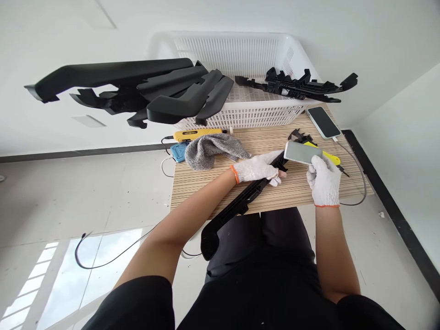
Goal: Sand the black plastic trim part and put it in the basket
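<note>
My left hand point(258, 168), in a white knit glove with an orange cuff, is closed around a long black plastic trim piece point(229, 214). The piece slants from the tabletop, past the front edge, to a curved end above my lap. In my gloved right hand point(324, 181) is a flat rectangular piece point(299, 152) with a white edge and a grey face, held just beyond the trim's far end. I cannot make out exactly what kind of thing it is. A yellow-handled tool point(332, 158) lies partly hidden behind it, beside a dark tool point(299, 136).
Behind the wood-grain table point(192, 188) stands a white plastic basket point(261, 114), with black trim pieces point(185, 91) jutting out leftward and black brackets point(295, 86) at right. A grey cloth point(213, 149), yellow corded tool point(195, 134), blue box point(179, 152) and cabled phone point(324, 122) lie nearby.
</note>
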`<state>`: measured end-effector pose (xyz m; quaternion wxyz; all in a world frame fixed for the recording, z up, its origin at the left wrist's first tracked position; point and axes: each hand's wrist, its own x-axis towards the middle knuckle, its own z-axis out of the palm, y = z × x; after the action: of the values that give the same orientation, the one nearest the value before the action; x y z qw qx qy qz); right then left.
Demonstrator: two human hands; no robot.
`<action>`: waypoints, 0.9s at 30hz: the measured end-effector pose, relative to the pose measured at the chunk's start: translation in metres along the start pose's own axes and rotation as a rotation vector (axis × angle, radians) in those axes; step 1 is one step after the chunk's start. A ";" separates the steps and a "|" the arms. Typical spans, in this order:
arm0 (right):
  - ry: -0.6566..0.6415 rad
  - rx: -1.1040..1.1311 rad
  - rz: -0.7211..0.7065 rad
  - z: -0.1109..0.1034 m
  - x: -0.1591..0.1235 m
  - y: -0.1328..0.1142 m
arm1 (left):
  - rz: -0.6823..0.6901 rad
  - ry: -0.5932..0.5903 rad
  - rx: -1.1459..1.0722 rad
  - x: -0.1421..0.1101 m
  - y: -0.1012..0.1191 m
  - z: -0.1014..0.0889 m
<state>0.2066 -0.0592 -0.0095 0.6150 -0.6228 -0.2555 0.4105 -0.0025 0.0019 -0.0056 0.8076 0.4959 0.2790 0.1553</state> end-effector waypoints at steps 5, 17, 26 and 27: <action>-0.099 -0.035 0.026 0.000 0.000 0.002 | -0.007 0.006 -0.011 -0.001 0.002 0.001; -0.006 0.019 -0.003 -0.001 -0.005 0.000 | 0.016 0.009 0.006 -0.001 0.001 0.001; -0.198 0.150 -0.190 -0.010 -0.015 -0.008 | 0.048 -0.028 -0.035 0.002 -0.004 -0.003; -0.209 0.152 -0.195 -0.010 -0.014 -0.007 | 0.049 -0.031 -0.037 0.002 -0.004 -0.003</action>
<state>0.2087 -0.0752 -0.0006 0.6674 -0.5005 -0.3456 0.4297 -0.0025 0.0035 -0.0112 0.8167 0.4900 0.2513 0.1727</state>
